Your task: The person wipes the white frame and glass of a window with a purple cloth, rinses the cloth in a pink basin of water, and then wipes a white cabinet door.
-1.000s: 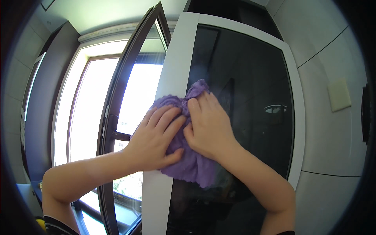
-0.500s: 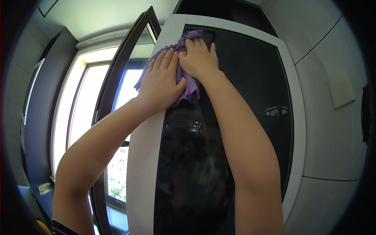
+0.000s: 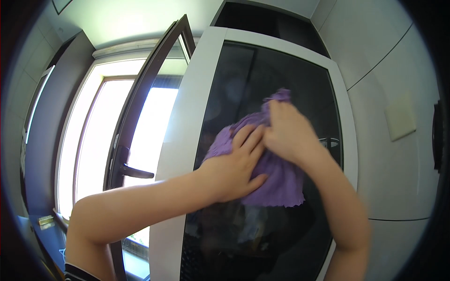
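Observation:
A purple cloth [image 3: 279, 185] lies bunched and partly spread against a dark glossy panel [image 3: 295, 75] set in a white frame [image 3: 187, 112]. My left hand [image 3: 229, 171] rests flat on the cloth's left part, fingers stretched out and thumb apart. Higher and to the right, my right hand [image 3: 290, 133] is slightly blurred. Its fingers curl into the cloth's upper part, where a crumpled tuft sticks up above them. The cloth's lower edge hangs below both hands. Faint reflections show in the panel.
An inward-opened window sash [image 3: 152, 65] with a dark handle [image 3: 137, 172] stands close left of the panel, near my left forearm. A dark cabinet [image 3: 54, 122] is farther left. Pale tiled wall with a whitish plate [image 3: 400, 122] lies to the right.
Both hands and the cloth have moved down and right from the panel's upper left edge to its middle. My right fingers have curled into the cloth. The window handle has come into view.

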Motion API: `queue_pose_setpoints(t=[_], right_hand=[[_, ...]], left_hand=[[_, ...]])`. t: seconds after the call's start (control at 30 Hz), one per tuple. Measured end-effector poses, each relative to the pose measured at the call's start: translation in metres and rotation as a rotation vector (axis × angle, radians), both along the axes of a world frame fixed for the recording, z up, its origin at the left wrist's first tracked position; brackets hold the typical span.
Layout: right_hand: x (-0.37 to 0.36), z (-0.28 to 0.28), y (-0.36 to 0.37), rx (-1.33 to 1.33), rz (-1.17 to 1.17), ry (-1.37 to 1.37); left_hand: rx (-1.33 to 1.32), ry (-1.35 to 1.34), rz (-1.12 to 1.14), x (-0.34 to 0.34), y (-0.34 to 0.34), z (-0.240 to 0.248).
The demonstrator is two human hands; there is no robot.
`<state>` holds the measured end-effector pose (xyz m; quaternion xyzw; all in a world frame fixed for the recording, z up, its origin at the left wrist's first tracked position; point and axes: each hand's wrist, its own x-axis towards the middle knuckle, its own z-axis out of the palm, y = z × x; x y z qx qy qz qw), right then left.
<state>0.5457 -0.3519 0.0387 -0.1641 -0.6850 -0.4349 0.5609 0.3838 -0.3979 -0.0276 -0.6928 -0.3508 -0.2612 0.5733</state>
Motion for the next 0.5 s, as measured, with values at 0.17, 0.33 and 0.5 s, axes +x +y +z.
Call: queue_pose_setpoints(t=[0.17, 0.33, 0.5], right_hand=[[-0.092, 0.037, 0.009, 0.119, 0.245, -0.104], [-0.108, 0.079, -0.012, 0.108, 0.135, 0.078], [-0.094, 0.121, 0.005, 0.032, 0.155, 0.229]], left_hand=[[0.183, -0.191, 0.284, -0.041, -0.025, -0.005], [0.43, -0.127, 0.363, -0.057, -0.028, 0.049], [0.54, -0.139, 0.207, -0.048, 0.004, 0.106]])
